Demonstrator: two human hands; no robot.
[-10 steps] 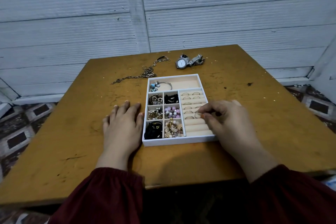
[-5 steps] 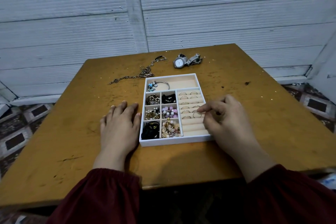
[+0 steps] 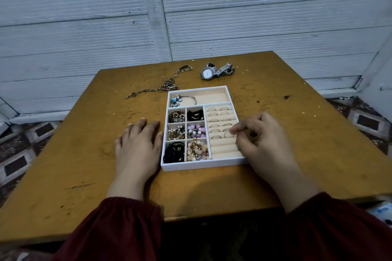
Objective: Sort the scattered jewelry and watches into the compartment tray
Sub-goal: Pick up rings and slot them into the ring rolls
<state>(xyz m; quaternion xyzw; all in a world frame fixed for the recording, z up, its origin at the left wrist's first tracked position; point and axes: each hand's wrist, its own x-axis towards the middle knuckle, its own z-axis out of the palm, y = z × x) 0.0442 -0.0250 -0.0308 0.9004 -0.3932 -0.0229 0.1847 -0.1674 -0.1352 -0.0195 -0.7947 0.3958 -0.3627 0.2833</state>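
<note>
A white compartment tray (image 3: 191,167) sits mid-table. Its small left cells hold beads, earrings and black bands; the top cell holds a bangle (image 3: 184,99). Several rings stand in the cream ring rolls on the right. My right hand (image 3: 262,142) hovers over those rolls and pinches a thin ring (image 3: 227,134) at a slot with thumb and forefinger. My left hand (image 3: 139,146) lies flat on the table, its thumb against the tray's left wall. Beyond the tray lie a tangled chain (image 3: 164,86) and silver watches (image 3: 216,71).
The brown wooden table (image 3: 74,154) has worn patches and its front edge is near my red sleeves. White corrugated shutters stand right behind the table's far edge. Patterned floor tiles show on both sides.
My right fingertips have stayed at the same ring slot, shifting slightly on the ring. The left hand has not moved. The view has drifted a little.
</note>
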